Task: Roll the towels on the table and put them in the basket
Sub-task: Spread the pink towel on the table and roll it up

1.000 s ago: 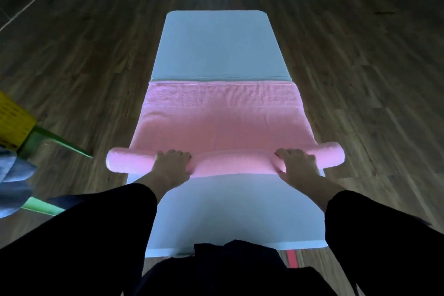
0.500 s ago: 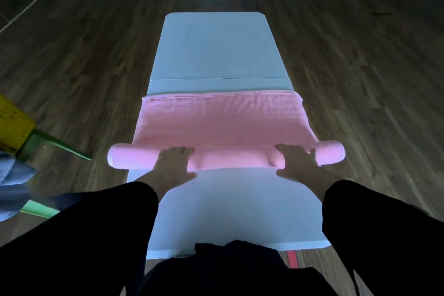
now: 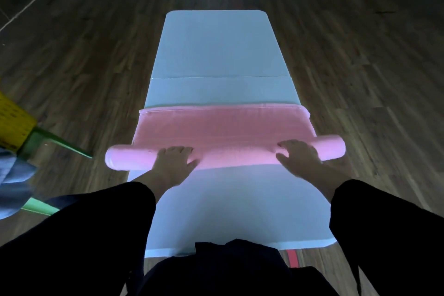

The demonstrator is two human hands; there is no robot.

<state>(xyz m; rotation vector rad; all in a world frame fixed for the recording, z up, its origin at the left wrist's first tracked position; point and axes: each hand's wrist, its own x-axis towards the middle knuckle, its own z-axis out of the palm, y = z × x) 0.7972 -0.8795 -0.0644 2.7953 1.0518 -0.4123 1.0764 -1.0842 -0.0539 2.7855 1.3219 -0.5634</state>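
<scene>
A pink towel [image 3: 223,125] lies across the white table [image 3: 216,55], its near part wound into a long roll [image 3: 235,157] whose ends stick out past both table sides. My left hand [image 3: 174,161] rests palm-down on the left part of the roll, fingers spread over its top. My right hand [image 3: 298,157] presses on the right part in the same way. A flat strip of towel remains beyond the roll. At the left edge stands a yellow basket [image 3: 13,120].
The basket sits on a green stool [image 3: 48,139] with a blue cloth [image 3: 12,182] beside it, left of the table. Dark wooden floor surrounds the narrow table. A red strip [image 3: 292,257] shows on the floor near the table's front right corner.
The roll has thickened and the towel's far edge has slid toward me, leaving a shorter flat strip. Both hands stayed on the roll.
</scene>
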